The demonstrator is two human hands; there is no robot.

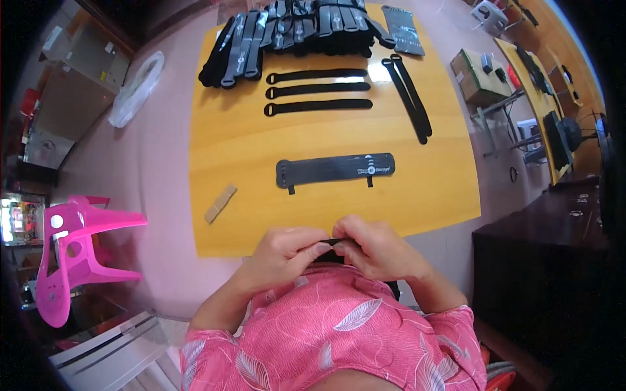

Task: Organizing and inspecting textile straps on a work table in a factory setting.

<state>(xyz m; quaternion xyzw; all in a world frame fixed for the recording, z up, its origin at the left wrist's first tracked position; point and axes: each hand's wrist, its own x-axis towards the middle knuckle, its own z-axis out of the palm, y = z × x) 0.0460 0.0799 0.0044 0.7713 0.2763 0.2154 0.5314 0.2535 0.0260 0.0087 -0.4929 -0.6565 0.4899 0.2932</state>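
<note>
Mostly hidden black strap (330,242) between hands

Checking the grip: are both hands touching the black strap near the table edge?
Touching. The head view shows fingers of the left hand and right hand pinching the black strap between them.

both hands (329,251) together, fingertips pinched — forearms bent

I see a desk (261,150) of smooth, slightly glossy yellow wood laminate. The straps (317,89) near its far edge look like matt black woven cloth, as does the wide band (326,171) mid-desk. The chair (72,251) off the left edge is glossy pink plastic. My blouse (339,332) is soft printed pink cloth.
</note>
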